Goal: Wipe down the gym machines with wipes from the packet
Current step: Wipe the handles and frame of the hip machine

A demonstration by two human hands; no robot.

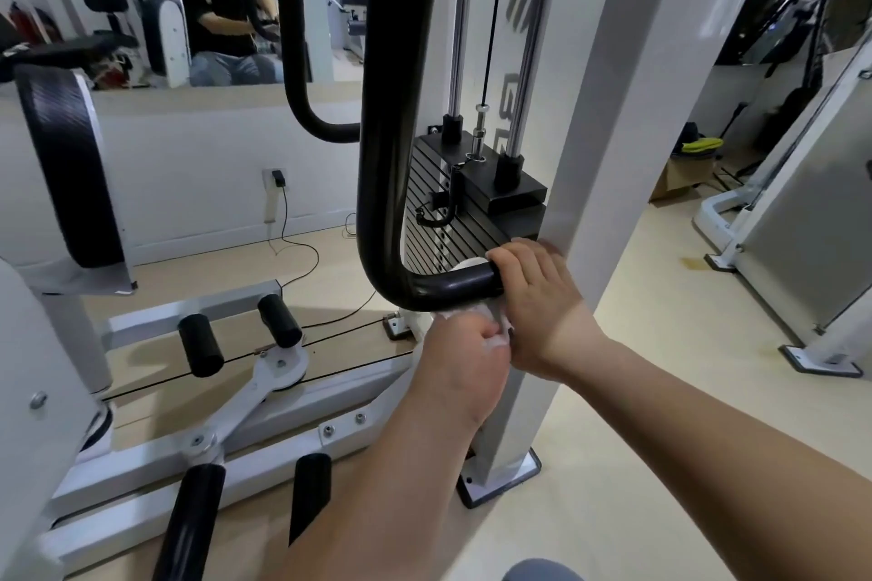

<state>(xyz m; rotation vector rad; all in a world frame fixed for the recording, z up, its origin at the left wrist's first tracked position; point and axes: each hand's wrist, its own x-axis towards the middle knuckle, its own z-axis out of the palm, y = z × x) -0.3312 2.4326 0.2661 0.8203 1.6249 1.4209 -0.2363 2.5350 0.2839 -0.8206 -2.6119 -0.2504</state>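
Note:
A black padded curved bar (387, 184) of the white weight machine bends down and ends in a short horizontal grip. My right hand (538, 302) curls round the end of that grip, with a white wipe (467, 263) showing above the bar under its fingers. My left hand (460, 361) sits just below the grip and pinches the lower part of the white wipe (495, 328). Both hands touch each other there. The wipes packet is not in view.
The black weight stack (472, 203) with guide rods and cable sits behind the bar, beside the white upright post (594, 156). Foot rollers (278, 321) and the white frame lie low left. A mirror (188, 5) is at the back, another machine (802, 226) stands right.

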